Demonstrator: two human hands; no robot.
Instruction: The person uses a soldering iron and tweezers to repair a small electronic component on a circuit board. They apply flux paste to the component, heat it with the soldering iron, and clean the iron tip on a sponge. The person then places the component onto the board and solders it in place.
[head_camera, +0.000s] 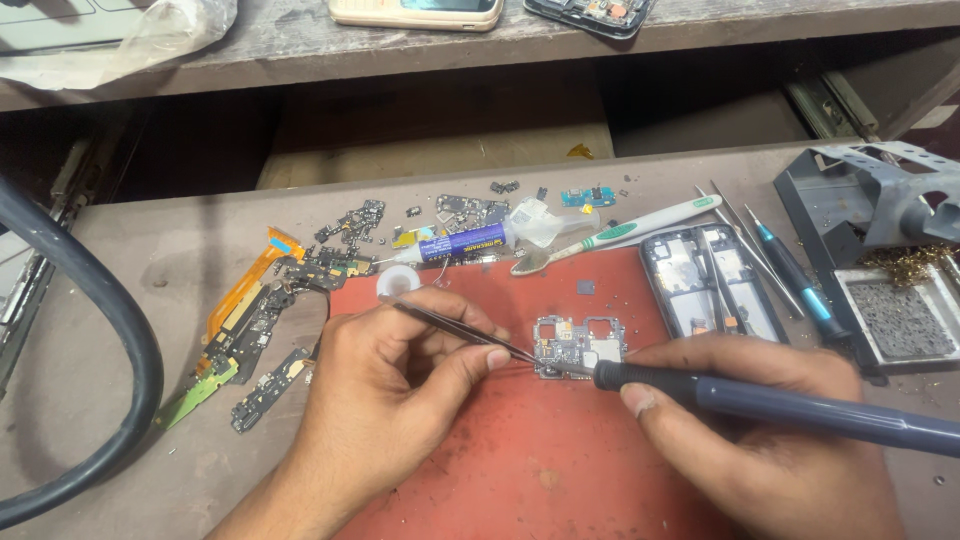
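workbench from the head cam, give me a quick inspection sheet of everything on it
surface: grey bench with a red mat in the middle
job's things: small circuit board on the mat; tweezers and soldering iron tips meet at its left edge
clutter: loose phone parts and flex strips, syringe tube, toothbrush, phone frame, screwdriver, iron stand
grippers: left hand pinches the tweezers; right hand grips the iron
cables: thick dark hose looping at left
surroundings: shelf behind with two phones and a plastic bag
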